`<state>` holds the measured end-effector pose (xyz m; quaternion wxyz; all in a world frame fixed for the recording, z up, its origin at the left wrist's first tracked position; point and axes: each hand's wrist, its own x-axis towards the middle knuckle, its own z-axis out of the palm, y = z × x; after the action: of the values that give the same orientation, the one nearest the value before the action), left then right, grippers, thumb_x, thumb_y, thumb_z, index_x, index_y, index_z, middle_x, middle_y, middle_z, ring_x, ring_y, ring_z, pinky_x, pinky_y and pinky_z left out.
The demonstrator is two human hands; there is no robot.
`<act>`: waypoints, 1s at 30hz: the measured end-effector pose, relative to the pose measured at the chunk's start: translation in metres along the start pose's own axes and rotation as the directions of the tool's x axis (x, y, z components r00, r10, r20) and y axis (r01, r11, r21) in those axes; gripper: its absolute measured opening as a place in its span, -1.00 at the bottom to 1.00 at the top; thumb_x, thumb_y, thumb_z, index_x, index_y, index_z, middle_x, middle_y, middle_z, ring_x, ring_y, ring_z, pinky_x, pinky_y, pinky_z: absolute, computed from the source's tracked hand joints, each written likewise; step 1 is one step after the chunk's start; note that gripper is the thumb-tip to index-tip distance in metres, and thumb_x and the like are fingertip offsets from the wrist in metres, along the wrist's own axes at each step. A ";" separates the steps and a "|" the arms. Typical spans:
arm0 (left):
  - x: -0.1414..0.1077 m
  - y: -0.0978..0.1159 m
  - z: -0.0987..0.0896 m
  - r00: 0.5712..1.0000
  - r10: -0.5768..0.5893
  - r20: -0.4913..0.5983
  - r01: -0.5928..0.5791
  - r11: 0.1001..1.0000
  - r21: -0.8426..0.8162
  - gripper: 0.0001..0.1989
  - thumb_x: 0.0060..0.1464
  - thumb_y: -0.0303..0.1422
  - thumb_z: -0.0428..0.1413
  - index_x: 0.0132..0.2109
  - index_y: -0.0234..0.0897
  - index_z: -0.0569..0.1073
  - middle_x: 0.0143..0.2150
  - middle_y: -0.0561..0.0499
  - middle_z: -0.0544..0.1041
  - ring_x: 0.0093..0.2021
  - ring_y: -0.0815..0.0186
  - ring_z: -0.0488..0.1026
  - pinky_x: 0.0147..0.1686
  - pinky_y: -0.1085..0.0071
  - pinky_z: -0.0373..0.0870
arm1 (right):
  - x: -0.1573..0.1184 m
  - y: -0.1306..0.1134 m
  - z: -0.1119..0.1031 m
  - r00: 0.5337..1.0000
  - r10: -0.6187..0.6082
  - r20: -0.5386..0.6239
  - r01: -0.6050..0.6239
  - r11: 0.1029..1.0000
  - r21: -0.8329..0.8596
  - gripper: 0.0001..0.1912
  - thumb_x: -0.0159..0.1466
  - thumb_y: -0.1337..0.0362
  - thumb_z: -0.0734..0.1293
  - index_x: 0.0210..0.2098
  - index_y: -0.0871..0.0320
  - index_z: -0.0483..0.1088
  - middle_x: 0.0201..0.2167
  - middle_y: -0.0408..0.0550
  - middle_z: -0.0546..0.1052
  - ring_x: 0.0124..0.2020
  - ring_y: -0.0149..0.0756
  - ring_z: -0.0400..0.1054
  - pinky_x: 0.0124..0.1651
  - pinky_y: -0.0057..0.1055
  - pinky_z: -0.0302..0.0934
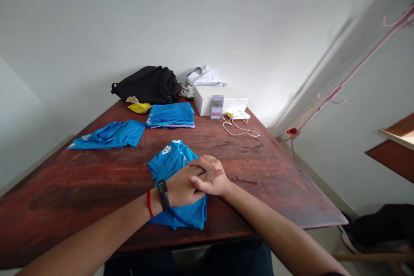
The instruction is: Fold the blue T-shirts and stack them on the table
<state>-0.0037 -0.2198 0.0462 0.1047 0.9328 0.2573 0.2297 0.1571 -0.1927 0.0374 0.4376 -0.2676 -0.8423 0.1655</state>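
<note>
Blue fabric with white lettering, a rumpled garment [183,216], lies near the front edge of the reddish-brown wooden bench [268,181], directly beneath the person's two hands. The left hand [183,186], with a black band [163,194] and a red cord [149,204] at its wrist, meets the right hand [211,177] above the cloth. The right hand's grip is closed over the left hand, its fingers and thumb bent across it. The left hand's own fingers are mostly covered, so I cannot tell how far its grip is closed; nor can I tell whether either hand presses on the garment.

Farther back and to the left, a second blue garment [113,135] lies loosely bunched. Just beyond its right end sits a folded blue stack [170,114] with a purple layer low down. Behind the stack are a yellow item [139,108] and a black backpack [145,84]. Right of these stands a white box [233,97], with a blurred-out item [217,108] at its front and white fabric [207,76] behind. Beside the box, a white-and-yellow object [238,115] rests near a looped white cable [241,134].
</note>
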 end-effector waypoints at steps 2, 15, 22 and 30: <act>0.001 0.002 -0.001 1.000 0.009 -0.008 -0.009 0.999 -0.053 -0.25 0.17 -0.52 0.10 0.42 -0.02 0.06 0.27 -0.09 0.37 0.29 0.06 0.29 0.25 0.09 0.29 | -0.002 -0.001 0.001 1.000 0.032 0.001 -0.032 0.999 0.013 -0.44 0.27 -0.22 0.23 -0.20 0.15 0.54 -0.35 0.02 0.62 -0.33 -0.16 0.49 -0.19 -0.21 0.35; 0.001 0.010 -0.002 0.997 -0.079 0.001 0.077 0.973 -0.219 -0.15 0.14 -0.45 0.16 0.48 -0.15 -0.05 0.37 -0.16 0.29 0.33 0.06 0.28 0.29 0.12 0.29 | -0.001 -0.006 -0.004 0.978 0.178 0.110 -0.185 0.981 0.053 -0.44 0.27 -0.25 0.23 -0.32 0.12 0.52 -0.44 -0.06 0.60 -0.41 -0.26 0.48 -0.32 -0.38 0.30; 0.000 0.014 0.001 0.996 -0.092 -0.024 0.084 0.973 -0.213 -0.16 0.19 -0.42 0.12 0.49 -0.17 -0.11 0.34 -0.16 0.33 0.28 0.06 0.34 0.27 0.12 0.33 | -0.002 -0.006 -0.003 0.967 0.229 0.112 -0.239 0.967 0.088 -0.40 0.20 -0.31 0.28 -0.34 0.14 0.50 -0.53 -0.13 0.53 -0.52 -0.35 0.40 -0.45 -0.44 0.21; 0.000 0.018 0.000 0.994 -0.062 -0.090 0.045 0.983 -0.180 -0.08 0.12 -0.44 0.15 0.49 -0.10 -0.14 0.38 -0.12 0.29 0.29 0.08 0.34 0.23 0.17 0.37 | -0.007 -0.005 0.001 0.976 0.211 0.050 -0.214 0.974 0.078 -0.36 0.11 -0.37 0.35 -0.38 0.13 0.46 -0.53 -0.14 0.51 -0.49 -0.35 0.39 -0.46 -0.45 0.23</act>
<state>0.0040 -0.2352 0.0519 0.1811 0.9004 0.2656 0.2932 0.1577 -0.2008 0.0346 0.4105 -0.3342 -0.8102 0.2518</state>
